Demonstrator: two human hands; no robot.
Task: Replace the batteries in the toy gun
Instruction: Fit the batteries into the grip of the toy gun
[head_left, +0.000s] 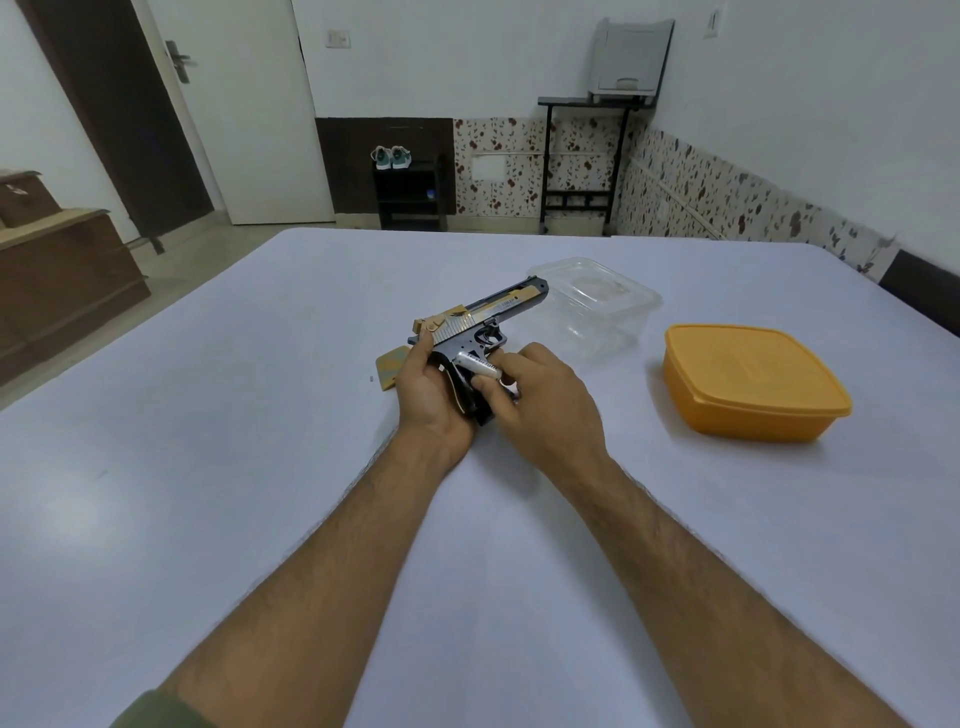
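My left hand (428, 397) grips the gun (480, 325) by its handle; my right hand's (540, 400) fingers (485, 385) pinch a battery (478, 364) against it, left of the orange box (753, 382).

Black-and-gold toy gun (480, 322) tilted, silver battery (478, 365) apparently at its grip.

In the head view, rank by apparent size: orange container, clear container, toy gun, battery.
1. orange container, nearer the camera
2. clear container, similar, so unsure against it
3. toy gun
4. battery
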